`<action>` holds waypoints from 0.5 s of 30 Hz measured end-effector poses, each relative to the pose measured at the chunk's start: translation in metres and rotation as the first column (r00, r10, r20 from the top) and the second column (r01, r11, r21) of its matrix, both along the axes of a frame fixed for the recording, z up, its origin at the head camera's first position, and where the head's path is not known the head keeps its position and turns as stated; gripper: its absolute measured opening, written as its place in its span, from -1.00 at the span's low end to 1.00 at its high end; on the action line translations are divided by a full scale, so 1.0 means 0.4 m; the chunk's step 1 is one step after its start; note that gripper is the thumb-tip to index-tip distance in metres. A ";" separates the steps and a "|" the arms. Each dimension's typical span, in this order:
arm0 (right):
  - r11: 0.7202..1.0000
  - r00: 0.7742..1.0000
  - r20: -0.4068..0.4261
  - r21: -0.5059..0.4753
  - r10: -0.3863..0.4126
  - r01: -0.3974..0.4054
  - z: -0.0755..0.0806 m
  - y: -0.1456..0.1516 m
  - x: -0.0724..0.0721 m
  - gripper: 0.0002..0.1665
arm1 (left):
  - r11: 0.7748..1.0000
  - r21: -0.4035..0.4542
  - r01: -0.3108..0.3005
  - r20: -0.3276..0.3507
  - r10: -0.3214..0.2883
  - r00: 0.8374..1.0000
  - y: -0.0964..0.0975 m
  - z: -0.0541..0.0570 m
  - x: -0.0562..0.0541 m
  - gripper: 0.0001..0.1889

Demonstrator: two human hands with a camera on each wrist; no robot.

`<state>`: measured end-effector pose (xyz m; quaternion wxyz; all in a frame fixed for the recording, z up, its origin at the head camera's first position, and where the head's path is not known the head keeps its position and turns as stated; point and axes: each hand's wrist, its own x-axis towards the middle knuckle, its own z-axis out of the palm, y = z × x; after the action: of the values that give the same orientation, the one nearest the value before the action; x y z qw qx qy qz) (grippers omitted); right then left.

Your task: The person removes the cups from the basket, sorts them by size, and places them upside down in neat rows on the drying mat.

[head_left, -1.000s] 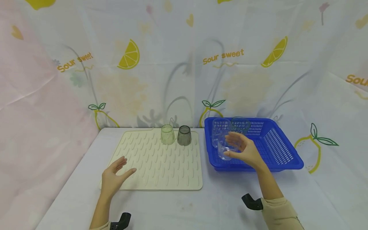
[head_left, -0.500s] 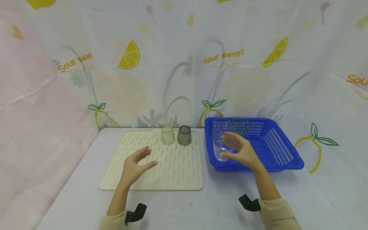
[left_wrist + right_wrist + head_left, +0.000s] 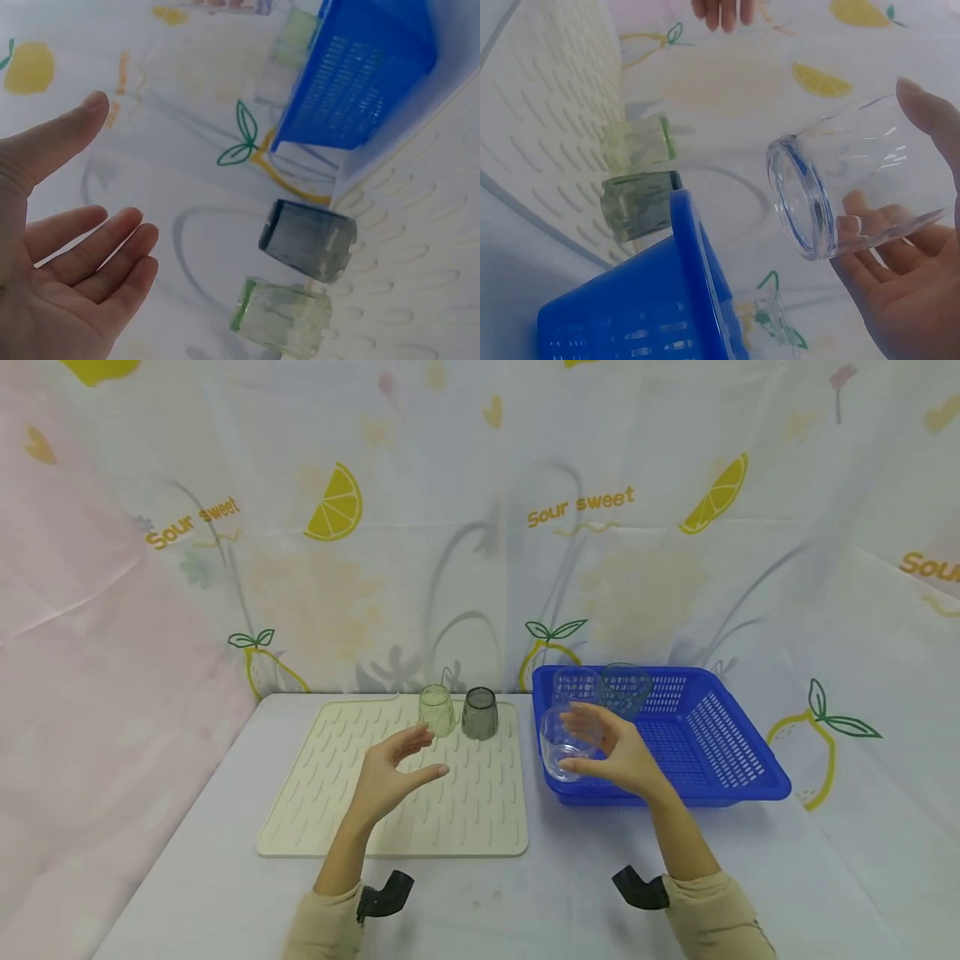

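In the head view my right hand grips a clear glass over the left part of the blue basket. The right wrist view shows thumb and fingers curled round the glass's side, its thick base toward the left. My left hand is raised over the drying mat, thumb and fingers spread, holding nothing. At the mat's back edge stand a light green glass and a dark grey glass side by side. The left wrist view shows the left palm and both these glasses.
Inside the basket stand another clear glass and a bluish-green glass, partly hidden by the right hand. The basket's left rim sits close beside the mat. A printed cloth hangs right behind the mat and basket.
My left hand has moved right and slightly up across the mat. The right hand has shifted left with the clear glass, from inside the basket to its left rim.
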<state>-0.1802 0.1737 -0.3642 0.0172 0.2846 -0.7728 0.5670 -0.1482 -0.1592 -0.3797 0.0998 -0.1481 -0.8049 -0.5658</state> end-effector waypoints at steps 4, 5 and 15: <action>1.000 1.000 0.001 0.008 0.016 -0.016 0.005 -0.012 0.000 -0.10 | 0.999 0.003 0.048 -0.004 -0.048 0.999 0.027 0.014 -0.011 -0.30; 1.000 1.000 -0.002 0.013 0.020 -0.020 0.005 -0.015 0.000 -0.10 | 0.998 0.004 0.062 -0.006 -0.062 0.998 0.035 0.018 -0.014 -0.30; 0.997 0.997 -0.023 -0.007 0.072 -0.072 0.006 -0.049 0.002 -0.08 | 0.987 0.023 0.162 0.024 -0.163 0.986 0.106 0.055 -0.033 -0.29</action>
<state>-0.1795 0.1541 -0.3616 0.0068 0.3185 -0.7596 0.5670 -0.1615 -0.1169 -0.3577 0.0446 -0.2049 -0.7855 -0.5822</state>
